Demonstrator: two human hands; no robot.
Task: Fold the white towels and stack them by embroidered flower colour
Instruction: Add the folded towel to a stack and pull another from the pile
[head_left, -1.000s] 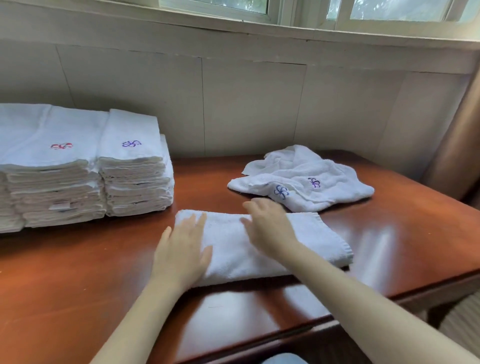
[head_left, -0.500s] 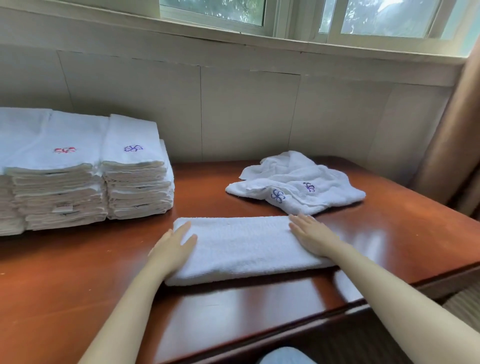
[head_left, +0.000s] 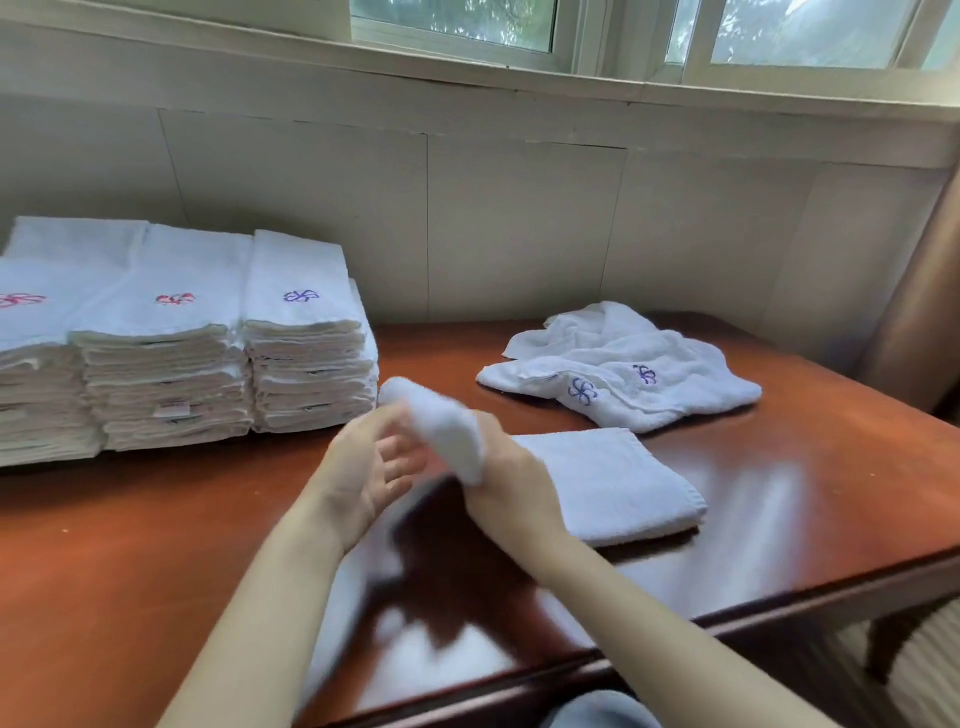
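Observation:
A white towel (head_left: 618, 483), folded into a strip, lies on the wooden table (head_left: 130, 551) in front of me. Its left end (head_left: 441, 421) is lifted and curled over toward the right, blurred by motion. My left hand (head_left: 371, 467) holds that raised end from the left, palm turned right. My right hand (head_left: 511, 480) grips it from the right, just above the flat half. Against the wall at the left stand folded stacks: a purple-flower stack (head_left: 306, 338), a red-flower stack (head_left: 171, 343) and a further red-flower stack (head_left: 31, 322).
Unfolded white towels with purple flowers (head_left: 628, 374) lie crumpled at the back right. A panelled wall and window sill close off the far side. The table's front edge (head_left: 779, 608) runs close to my arms, with a chair (head_left: 919, 654) at the lower right.
Both hands were pressing flat on the strip's two ends. Now they have come together in the middle and the left end is raised and swung toward the right.

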